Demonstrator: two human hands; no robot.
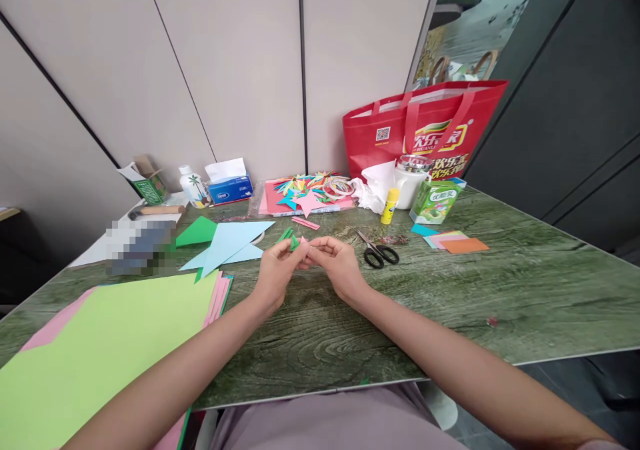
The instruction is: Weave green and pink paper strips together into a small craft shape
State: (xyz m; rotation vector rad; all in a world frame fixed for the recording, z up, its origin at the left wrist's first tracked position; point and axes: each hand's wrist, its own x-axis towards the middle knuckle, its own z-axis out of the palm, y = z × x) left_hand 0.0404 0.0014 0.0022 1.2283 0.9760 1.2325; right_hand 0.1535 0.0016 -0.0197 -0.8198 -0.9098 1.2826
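Note:
My left hand (278,269) and my right hand (338,263) meet over the middle of the table, fingertips pinched together. Between them is a small piece of folded paper (295,243), green with a bit of pink, mostly hidden by the fingers. Just beyond the hands lie pink paper strips (305,223) and green strips (285,234). Black-handled scissors (379,253) rest to the right of my right hand. Light blue paper shapes (227,247) and a green paper piece (197,231) are left of my left hand.
Large sheets of light green paper (110,343) cover the front left. At the back stand a tissue pack (231,190), a bottle (195,187), paper stars (309,202), a glue stick (390,206), a mug (409,187), a drink carton (437,203) and a red bag (380,130). Coloured cards (465,245) lie right.

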